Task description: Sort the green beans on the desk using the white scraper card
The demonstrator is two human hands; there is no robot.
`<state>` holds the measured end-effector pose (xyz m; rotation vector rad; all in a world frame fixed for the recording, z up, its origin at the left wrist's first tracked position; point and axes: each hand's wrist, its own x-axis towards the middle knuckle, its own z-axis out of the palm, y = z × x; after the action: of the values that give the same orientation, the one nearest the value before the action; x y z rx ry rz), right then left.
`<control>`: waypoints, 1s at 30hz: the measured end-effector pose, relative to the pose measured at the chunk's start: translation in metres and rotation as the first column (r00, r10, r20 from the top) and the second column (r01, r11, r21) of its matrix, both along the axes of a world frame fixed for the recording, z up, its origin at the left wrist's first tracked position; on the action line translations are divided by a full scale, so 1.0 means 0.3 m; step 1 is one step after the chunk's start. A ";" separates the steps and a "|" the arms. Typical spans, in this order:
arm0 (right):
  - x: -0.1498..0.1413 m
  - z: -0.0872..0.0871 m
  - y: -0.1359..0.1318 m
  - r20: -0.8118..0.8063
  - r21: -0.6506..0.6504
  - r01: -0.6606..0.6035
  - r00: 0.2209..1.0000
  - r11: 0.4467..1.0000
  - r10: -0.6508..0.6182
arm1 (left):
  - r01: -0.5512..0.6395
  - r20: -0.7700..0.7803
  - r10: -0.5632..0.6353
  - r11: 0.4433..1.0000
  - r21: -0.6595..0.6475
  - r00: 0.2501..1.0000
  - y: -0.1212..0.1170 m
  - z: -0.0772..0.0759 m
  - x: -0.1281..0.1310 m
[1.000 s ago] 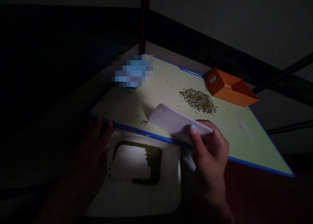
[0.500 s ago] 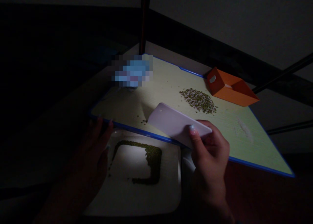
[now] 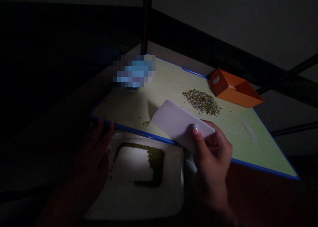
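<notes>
My right hand (image 3: 211, 154) grips a flat white scraper (image 3: 174, 121), thumb on top, held tilted over the near edge of a pale board (image 3: 250, 137) with a blue rim. My left hand (image 3: 99, 154), dim in shadow, has its fingers stretched out at the board's front edge and beside the left rim of a white tray (image 3: 171, 200). Small green grains (image 3: 157, 164) line the tray's far and right inner edges. On the board lies a loose pile of similar grains (image 3: 202, 102), mixed greenish and brown. A few stray grains (image 3: 146, 123) sit left of the scraper.
An orange open box (image 3: 236, 91) stands at the board's far right. A blurred-out blue item (image 3: 135, 73) is at the far left. A whitish smear of fine bits (image 3: 248, 131) lies toward the right side. Dark bars run behind the board, and the surroundings are very dim.
The scraper has tilted a little, its far end rising slightly up and right, away from the few stray grains. My left hand has barely moved.
</notes>
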<state>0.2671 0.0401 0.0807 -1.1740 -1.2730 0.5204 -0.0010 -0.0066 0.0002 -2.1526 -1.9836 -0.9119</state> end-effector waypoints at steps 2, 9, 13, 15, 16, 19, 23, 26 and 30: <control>0.001 -0.002 0.006 0.002 0.008 0.033 0.999 0.999 -0.033 | -0.003 0.002 0.003 1.000 -0.001 1.000 0.002 -0.003 -0.003; -0.009 0.008 0.013 0.026 0.004 -0.035 0.999 0.999 0.035 | 0.023 -0.003 -0.023 0.999 -0.029 1.000 -0.002 0.002 -0.017; -0.009 0.010 0.009 0.014 0.003 -0.081 0.997 0.997 0.081 | 0.001 0.032 0.000 0.999 -0.034 0.999 -0.005 0.006 -0.007; -0.005 0.008 0.007 0.011 -0.008 -0.083 0.996 0.997 0.083 | -0.008 0.045 0.010 0.999 -0.037 0.999 -0.005 0.005 -0.004; -0.003 0.006 0.006 0.011 -0.012 -0.082 0.997 0.997 0.082 | -0.009 0.045 0.010 0.999 -0.040 0.999 -0.005 0.004 -0.003; 0.001 0.004 0.005 0.007 -0.017 -0.089 0.996 0.996 0.089 | -0.007 0.040 0.010 0.999 -0.054 0.999 -0.004 0.003 -0.005; 0.002 0.007 -0.002 0.011 -0.019 -0.104 0.994 0.994 0.105 | -0.007 0.033 0.009 0.999 -0.054 0.999 -0.003 0.005 -0.007; 0.003 0.011 -0.012 0.018 -0.020 -0.092 0.996 0.996 0.092 | -0.001 0.031 0.003 0.998 -0.058 1.000 -0.005 0.006 -0.007; -0.002 0.011 -0.014 0.018 -0.058 -0.087 0.996 0.995 0.088 | -0.004 0.036 0.006 0.998 -0.060 0.999 -0.004 0.006 -0.001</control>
<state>0.2665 0.0358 0.0839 -1.1775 -1.3388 0.6145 -0.0014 -0.0078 0.0021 -2.1767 -2.0579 -0.9086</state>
